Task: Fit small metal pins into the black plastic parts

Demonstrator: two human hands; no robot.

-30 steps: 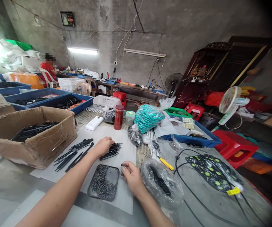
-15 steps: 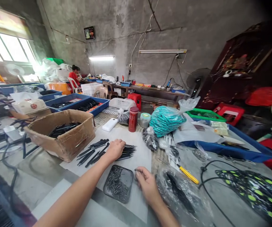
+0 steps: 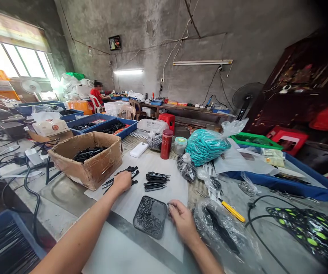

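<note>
two bare hands work over a white paper sheet (image 3: 158, 167) on the grey tabletop (image 3: 55, 198). left hand (image 3: 122, 181) lies palm down w/ fingers curled over a loose spread of long black plastic sticks (image 3: 124, 174), touching them; can't tell if it grips any. right hand (image 3: 182, 220) pinches a small dark pin (image 3: 169, 204) betw thumb & forefinger, just beside the black square tray of small dark pins (image 3: 150, 216). a neat bundle of black sticks (image 3: 156, 181) lies betw the hands, apart from both. brown cardboard box of black sticks (image 3: 88, 158) sits left of the sheet. clear plastic bag w/ black parts (image 3: 223, 236) lies right of the right hand, yellow-handled cutter (image 3: 232, 211) beyond it. red cylindrical flask (image 3: 166, 144) stands at the sheet's far edge.
</note>
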